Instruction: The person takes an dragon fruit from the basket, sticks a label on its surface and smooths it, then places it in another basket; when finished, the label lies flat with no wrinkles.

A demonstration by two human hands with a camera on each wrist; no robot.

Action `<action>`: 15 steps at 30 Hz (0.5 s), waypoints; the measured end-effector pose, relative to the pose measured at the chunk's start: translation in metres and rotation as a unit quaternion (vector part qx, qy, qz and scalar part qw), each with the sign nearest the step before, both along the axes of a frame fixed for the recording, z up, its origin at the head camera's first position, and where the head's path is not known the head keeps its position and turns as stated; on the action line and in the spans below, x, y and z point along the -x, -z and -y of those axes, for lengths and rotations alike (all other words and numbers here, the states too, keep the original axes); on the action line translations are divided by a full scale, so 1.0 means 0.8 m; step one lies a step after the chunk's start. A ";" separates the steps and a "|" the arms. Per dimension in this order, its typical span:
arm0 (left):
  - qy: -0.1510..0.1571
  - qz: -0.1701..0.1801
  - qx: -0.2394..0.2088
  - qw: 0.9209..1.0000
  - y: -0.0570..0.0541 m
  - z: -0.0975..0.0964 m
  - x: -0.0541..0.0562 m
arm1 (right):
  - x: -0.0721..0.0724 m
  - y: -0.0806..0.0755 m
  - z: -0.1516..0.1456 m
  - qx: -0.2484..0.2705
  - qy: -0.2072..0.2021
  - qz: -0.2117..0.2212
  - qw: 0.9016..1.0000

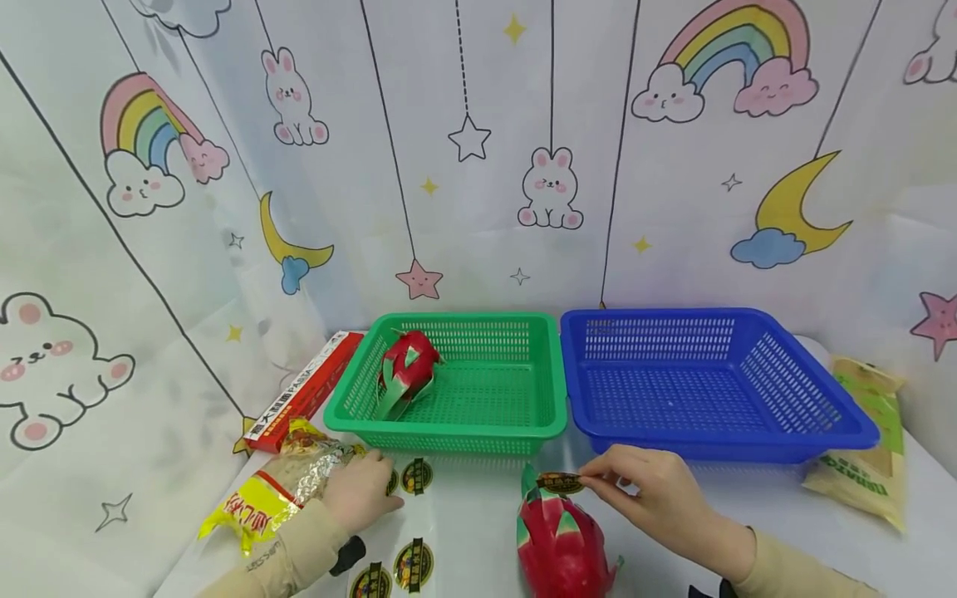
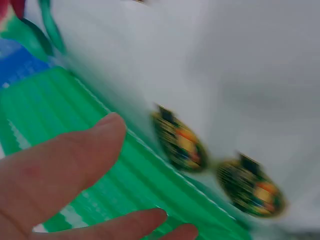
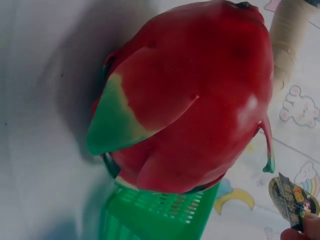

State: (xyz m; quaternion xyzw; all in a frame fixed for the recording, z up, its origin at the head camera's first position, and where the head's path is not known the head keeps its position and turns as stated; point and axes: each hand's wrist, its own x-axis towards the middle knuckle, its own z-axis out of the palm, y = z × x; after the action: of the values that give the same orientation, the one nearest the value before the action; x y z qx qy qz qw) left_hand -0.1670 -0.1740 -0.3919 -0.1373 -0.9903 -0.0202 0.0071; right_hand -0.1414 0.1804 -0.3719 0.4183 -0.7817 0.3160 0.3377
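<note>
My right hand (image 1: 650,490) pinches a dark oval sticker (image 1: 559,482) by its right end between thumb and fingertips. In the head view the sticker overlaps the leafy top of a red dragon fruit (image 1: 562,548) with green-tipped scales. The right wrist view shows this dragon fruit (image 3: 200,100) large, with the sticker (image 3: 292,197) to one side. My left hand (image 1: 362,492) is over the table beside a yellow snack bag (image 1: 257,502), next to a sheet of stickers (image 1: 414,565). Its thumb (image 2: 75,160) and fingers are spread apart, holding nothing.
A green basket (image 1: 456,438) with another dragon fruit (image 1: 409,365) inside stands at the back, touching a blue basket (image 1: 718,444). At the far left lies a red pasta box (image 1: 310,390); a beige and green bag (image 1: 860,473) lies beyond the blue basket on the right.
</note>
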 end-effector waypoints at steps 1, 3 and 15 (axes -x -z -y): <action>0.018 -0.002 -0.006 1.000 -0.003 -0.007 -0.002 | -0.001 0.000 0.000 0.001 -0.001 0.006 1.000; 0.062 0.003 -0.028 0.998 -0.008 -0.022 -0.008 | -0.002 -0.001 0.000 0.002 -0.005 0.018 1.000; 0.312 0.035 -0.163 0.935 -0.012 -0.108 -0.032 | -0.004 0.005 0.005 0.009 -0.007 0.030 0.999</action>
State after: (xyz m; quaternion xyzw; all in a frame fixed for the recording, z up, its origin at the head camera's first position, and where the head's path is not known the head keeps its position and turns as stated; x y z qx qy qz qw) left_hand -0.1418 -0.0874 -0.3821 -0.4352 -0.8806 -0.1872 -0.0123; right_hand -0.1385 0.1765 -0.3760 0.4113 -0.7857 0.3375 0.3155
